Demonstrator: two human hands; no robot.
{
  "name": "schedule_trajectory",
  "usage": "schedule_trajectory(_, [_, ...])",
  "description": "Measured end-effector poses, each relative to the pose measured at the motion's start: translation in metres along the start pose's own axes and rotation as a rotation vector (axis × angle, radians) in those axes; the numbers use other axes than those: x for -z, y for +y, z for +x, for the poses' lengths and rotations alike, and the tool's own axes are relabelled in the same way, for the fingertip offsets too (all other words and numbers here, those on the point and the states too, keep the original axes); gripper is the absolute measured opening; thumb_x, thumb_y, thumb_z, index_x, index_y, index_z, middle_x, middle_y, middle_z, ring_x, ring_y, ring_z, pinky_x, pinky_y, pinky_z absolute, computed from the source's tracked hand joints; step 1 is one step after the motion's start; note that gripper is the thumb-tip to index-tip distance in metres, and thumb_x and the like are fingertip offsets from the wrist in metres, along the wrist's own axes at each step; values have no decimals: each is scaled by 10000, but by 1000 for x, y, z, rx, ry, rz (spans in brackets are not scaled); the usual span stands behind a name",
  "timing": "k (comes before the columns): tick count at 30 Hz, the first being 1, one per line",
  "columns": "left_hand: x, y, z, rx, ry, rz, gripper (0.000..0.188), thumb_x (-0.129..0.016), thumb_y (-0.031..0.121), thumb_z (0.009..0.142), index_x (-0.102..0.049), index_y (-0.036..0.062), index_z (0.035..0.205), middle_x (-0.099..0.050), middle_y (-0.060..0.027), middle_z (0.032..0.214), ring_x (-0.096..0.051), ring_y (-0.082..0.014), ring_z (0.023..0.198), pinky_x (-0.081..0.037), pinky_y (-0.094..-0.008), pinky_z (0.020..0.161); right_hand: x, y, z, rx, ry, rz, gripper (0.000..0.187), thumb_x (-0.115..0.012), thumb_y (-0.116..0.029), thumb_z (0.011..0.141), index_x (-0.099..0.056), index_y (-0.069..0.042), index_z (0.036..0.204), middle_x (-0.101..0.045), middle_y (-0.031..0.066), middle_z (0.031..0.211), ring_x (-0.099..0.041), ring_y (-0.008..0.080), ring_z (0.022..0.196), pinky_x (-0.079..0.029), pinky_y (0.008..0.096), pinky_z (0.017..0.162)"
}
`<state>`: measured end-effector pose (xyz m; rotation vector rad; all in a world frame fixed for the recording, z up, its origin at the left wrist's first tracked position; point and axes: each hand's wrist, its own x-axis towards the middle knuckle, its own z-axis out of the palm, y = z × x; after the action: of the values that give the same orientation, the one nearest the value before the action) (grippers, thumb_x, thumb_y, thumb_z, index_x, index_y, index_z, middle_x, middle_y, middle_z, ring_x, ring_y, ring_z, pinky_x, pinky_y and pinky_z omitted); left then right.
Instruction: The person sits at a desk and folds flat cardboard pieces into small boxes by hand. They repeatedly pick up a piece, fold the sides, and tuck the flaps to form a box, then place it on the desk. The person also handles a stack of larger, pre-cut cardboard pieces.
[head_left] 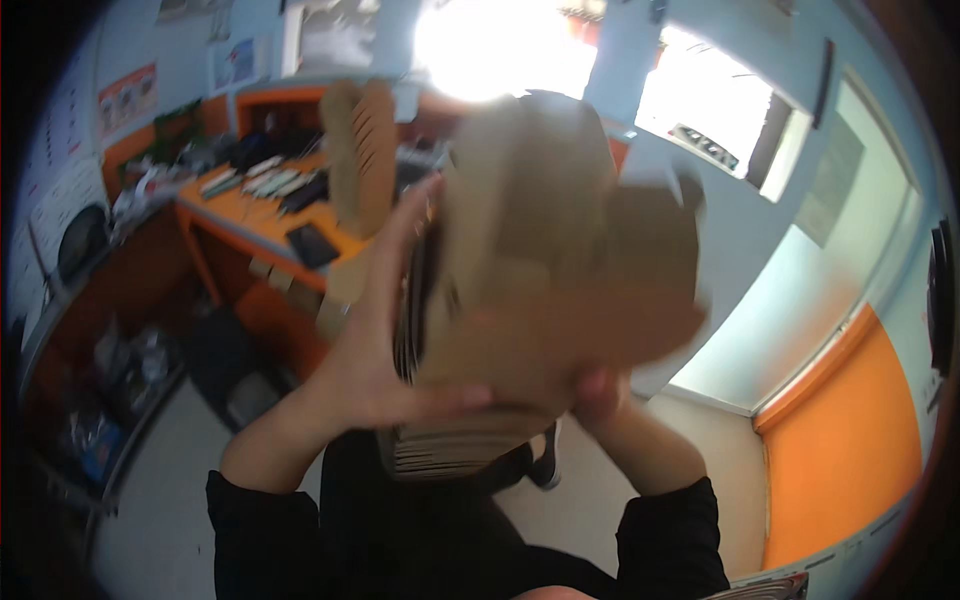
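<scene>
Between my hands, raised in front of my body, is a thick stack of flat brown cardboard pieces (510,330). Its upper part is smeared by motion, and its lower edge shows many thin layers. My left hand (385,350) clasps the stack's left side, the thumb lying across the front and the fingers reaching up along the edge. On the lower right, my right hand (600,392) grips it with the thumb in front; its other fingers are hidden behind the cardboard. Beyond the stack, tall brown cardboard pieces with slots (375,160) stand on the desk.
The orange desk (345,218) at the left carries a dark phone-like slab (312,244) and scattered pale strips (272,182). Shelves with plastic bags (130,355) stand at the far left. A frosted door (790,310) and an orange panel (845,440) are at the right.
</scene>
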<state>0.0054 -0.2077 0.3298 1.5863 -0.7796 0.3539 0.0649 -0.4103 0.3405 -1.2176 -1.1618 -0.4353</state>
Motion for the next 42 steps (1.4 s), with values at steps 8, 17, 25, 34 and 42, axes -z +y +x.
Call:
schedule_trajectory(8, [-22, 30, -90, -164, -124, 269, 1140, -825, 304, 506, -166, 71, 1407, -291, -210, 1335, -287, -332, 1278, -260, -390, 1031, 5, -58, -46, 242, 43, -279, 699, -648, -221, 744, -308, -93, 1341, -402, 152, 1310, -382, 317, 1223, -323, 506, 974])
schedule_trajectory(17, [-42, 50, -63, -180, -217, 457, 1045, -819, 228, 502, -267, 69, 1374, -259, -197, 1344, -350, -360, 1215, -354, -410, 976, -33, -192, 21, 324, -914, -1156, 379, -650, -107, 641, -572, -127, 1011, -606, 94, 1013, -546, 302, 1033, -384, 532, 917])
schedule_trajectory(25, [-31, 39, -55, -495, -116, 365, 907, -841, 385, 479, -439, 96, 1239, -377, -128, 1236, -423, -329, 1092, -369, -417, 925, -59, -152, 5, 515, -914, -1089, 144, -671, -125, 580, -652, -98, 720, -648, 32, 740, -644, 172, 745, -518, 313, 723])
schedule_trajectory(34, [19, 28, -7, -763, -480, 415, 413, -778, 408, 568, -617, 130, 829, -568, 4, 817, -531, -168, 702, -342, -313, 689, -55, -122, 10, 517, -893, -993, 78, -665, -114, 626, -654, -93, 700, -659, 36, 737, -659, 168, 763, -511, 328, 741])
schedule_trajectory(42, [38, 56, 9, -749, -803, 671, 145, -650, 202, 608, -624, 125, 729, -572, 52, 747, -494, -138, 640, -328, -272, 588, -59, -128, 24, 482, -1028, -1087, 63, -671, -117, 615, -644, -98, 668, -650, 12, 721, -640, 149, 729, -504, 332, 707])
